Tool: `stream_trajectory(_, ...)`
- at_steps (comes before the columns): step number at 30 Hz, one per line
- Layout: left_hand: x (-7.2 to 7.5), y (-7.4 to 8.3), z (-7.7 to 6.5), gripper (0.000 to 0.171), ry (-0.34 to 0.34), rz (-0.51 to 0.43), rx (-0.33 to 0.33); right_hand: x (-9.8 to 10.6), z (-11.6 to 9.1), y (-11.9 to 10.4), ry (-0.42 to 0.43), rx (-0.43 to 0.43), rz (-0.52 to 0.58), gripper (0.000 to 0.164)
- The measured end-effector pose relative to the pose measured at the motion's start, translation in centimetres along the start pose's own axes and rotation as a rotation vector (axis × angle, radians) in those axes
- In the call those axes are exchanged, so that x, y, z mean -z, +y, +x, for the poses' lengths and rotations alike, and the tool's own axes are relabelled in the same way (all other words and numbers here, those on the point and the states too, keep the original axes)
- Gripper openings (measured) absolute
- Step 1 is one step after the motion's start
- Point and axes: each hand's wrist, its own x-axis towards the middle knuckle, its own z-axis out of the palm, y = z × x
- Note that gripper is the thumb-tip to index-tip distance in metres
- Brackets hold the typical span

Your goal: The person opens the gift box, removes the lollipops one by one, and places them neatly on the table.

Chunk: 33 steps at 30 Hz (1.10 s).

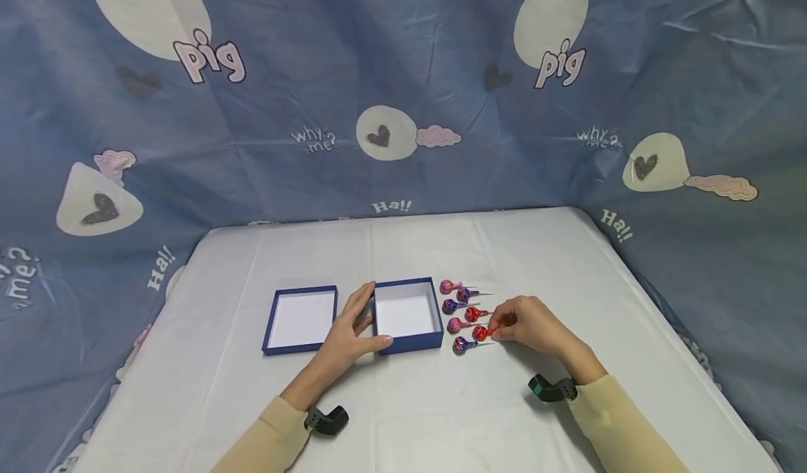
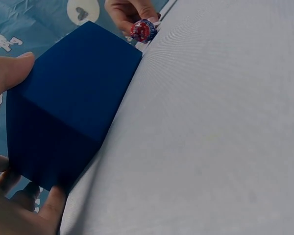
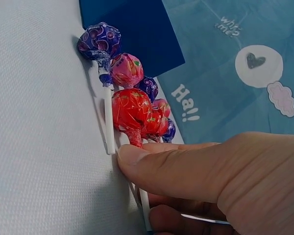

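My left hand (image 1: 345, 338) holds the left side of an open blue box (image 1: 412, 343) with a white inside, its thumb at the front corner and its fingers toward the back. The inside of the box holds nothing that I can see. To the box's right, my right hand (image 1: 532, 326) pinches a red lollipop (image 3: 132, 110) by its stick, just below the wrapped head. Beside it lie a purple lollipop (image 3: 99, 41), a pink lollipop (image 3: 127, 70) and several others, heads toward the box. The right hand partly hides some sticks.
A shallow blue-rimmed lid (image 1: 299, 320) lies with its white inside up, left of the left hand. A white cloth (image 1: 416, 417) covers the table. Behind and at the sides hangs a blue printed curtain (image 1: 302, 179).
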Motion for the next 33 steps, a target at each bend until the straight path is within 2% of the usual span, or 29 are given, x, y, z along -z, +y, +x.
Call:
stream_trajectory(10,0.4,0.4,-0.1,0.107,-0.003,-0.016,0.014,0.3,0.2,-0.7,0.008,0.004,-0.031,0.014)
stream_trajectory(22,1.1,0.7,0.1,0.103,0.036,-0.031,0.051,2.7,1.0,-2.2,0.051,0.043,-0.141,0.017)
stream_trajectory(28,0.7,1.1,0.0,0.097,0.065,-0.004,0.079,3.5,0.7,-3.2,0.127,0.078,-0.178,0.014)
stream_trajectory(33,0.6,3.3,0.6,0.085,0.085,0.029,0.03,4.4,0.2,-4.3,0.232,0.115,-0.189,0.01)
